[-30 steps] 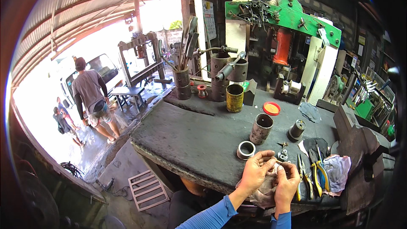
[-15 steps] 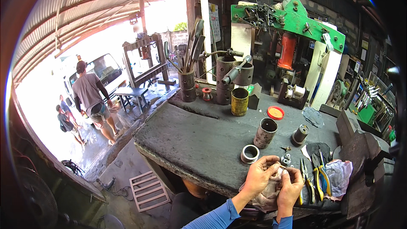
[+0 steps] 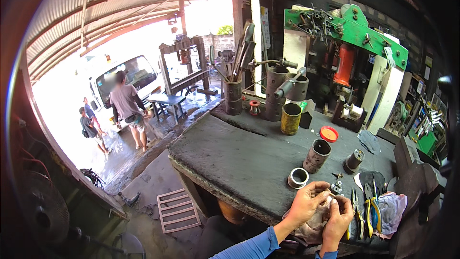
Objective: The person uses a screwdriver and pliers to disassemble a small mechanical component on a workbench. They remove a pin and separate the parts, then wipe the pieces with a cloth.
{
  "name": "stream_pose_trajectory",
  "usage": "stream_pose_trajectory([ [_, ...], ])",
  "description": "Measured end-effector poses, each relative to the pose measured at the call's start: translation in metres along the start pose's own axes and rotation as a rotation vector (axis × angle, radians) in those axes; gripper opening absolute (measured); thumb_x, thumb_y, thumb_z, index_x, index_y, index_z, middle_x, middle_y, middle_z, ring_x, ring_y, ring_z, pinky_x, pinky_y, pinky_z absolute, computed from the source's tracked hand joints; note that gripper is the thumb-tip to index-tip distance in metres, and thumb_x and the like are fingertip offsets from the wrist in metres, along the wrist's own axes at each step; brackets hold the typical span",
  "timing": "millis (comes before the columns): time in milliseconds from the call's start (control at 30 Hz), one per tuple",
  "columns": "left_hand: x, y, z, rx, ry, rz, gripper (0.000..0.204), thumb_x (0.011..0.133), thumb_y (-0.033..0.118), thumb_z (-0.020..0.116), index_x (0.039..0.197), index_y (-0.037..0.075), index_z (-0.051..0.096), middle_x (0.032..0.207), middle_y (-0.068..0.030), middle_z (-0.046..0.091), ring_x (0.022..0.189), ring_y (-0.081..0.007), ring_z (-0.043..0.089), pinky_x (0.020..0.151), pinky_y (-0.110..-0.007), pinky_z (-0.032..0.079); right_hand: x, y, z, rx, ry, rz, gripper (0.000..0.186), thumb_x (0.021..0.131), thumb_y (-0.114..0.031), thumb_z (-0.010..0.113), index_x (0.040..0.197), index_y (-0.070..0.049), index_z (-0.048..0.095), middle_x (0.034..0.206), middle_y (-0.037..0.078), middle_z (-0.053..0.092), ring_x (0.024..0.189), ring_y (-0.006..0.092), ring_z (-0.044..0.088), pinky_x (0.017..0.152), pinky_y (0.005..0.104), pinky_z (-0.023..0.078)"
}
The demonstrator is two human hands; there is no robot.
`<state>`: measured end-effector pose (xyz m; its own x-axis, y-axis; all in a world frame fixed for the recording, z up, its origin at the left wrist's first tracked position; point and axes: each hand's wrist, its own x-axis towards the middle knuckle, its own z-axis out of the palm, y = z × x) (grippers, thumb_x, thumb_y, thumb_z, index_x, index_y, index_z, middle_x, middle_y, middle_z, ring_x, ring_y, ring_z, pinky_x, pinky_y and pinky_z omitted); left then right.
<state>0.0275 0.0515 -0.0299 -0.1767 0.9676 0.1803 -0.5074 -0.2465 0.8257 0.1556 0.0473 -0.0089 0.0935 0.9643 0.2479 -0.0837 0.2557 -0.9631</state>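
My left hand and my right hand are close together at the table's near edge, their fingertips closed. Between them shows the end of a small, slim tan piece; its kind is too small to make out. A stained cloth lies beneath and between both hands. Just beyond the fingers are a small metal part with holes and a little dark fitting. A silver metal ring sits to the left, beside an upright dark metal cylinder.
Right of my hands lie needle-nose pliers, yellow-handled pliers and a crumpled rag. A stubby metal cylinder, red lid and yellow can stand farther back. Behind is a green press; people walk outside at left.
The whole view has swung left, so the table and hands appear farther right. My hands stay together over the cloth, with the small piece still between the fingertips.
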Motion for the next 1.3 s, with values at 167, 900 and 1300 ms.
stream_pose_trajectory([
  [167, -0.002, 0.001, 0.0, -0.025, 0.015, -0.008, 0.03, 0.104, 0.006, 0.07, 0.132, -0.003, 0.065, 0.116, -0.0062, 0.072, 0.1, -0.0085, 0.066, 0.081, -0.022, 0.053, 0.001, 0.002, 0.002, -0.033, -0.021, -0.078, 0.008, 0.1, -0.004, 0.067, 0.104, 0.002, 0.068, 0.094, 0.004, 0.068, 0.081, 0.0087, 0.059, 0.069, 0.0237, 0.047],
  [900, -0.005, 0.013, 0.005, -0.04, 0.047, -0.022, 0.031, 0.101, 0.008, 0.074, 0.129, -0.003, 0.066, 0.111, -0.0071, 0.074, 0.091, -0.0101, 0.067, 0.082, -0.025, 0.056, -0.002, -0.006, 0.0, 0.021, 0.015, 0.057, 0.011, 0.096, -0.003, 0.075, 0.106, 0.002, 0.071, 0.094, 0.003, 0.072, 0.084, 0.0085, 0.063, 0.077, 0.0247, 0.051],
  [1300, -0.008, 0.015, 0.002, -0.073, 0.052, 0.003, 0.031, 0.099, -0.002, 0.072, 0.129, -0.004, 0.065, 0.115, -0.0113, 0.073, 0.092, -0.0136, 0.07, 0.081, -0.026, 0.058, -0.004, 0.001, 0.001, 0.034, -0.023, 0.035, 0.009, 0.099, -0.003, 0.072, 0.107, -0.001, 0.07, 0.09, -0.002, 0.068, 0.067, 0.0016, 0.056, 0.055, 0.0197, 0.044],
])
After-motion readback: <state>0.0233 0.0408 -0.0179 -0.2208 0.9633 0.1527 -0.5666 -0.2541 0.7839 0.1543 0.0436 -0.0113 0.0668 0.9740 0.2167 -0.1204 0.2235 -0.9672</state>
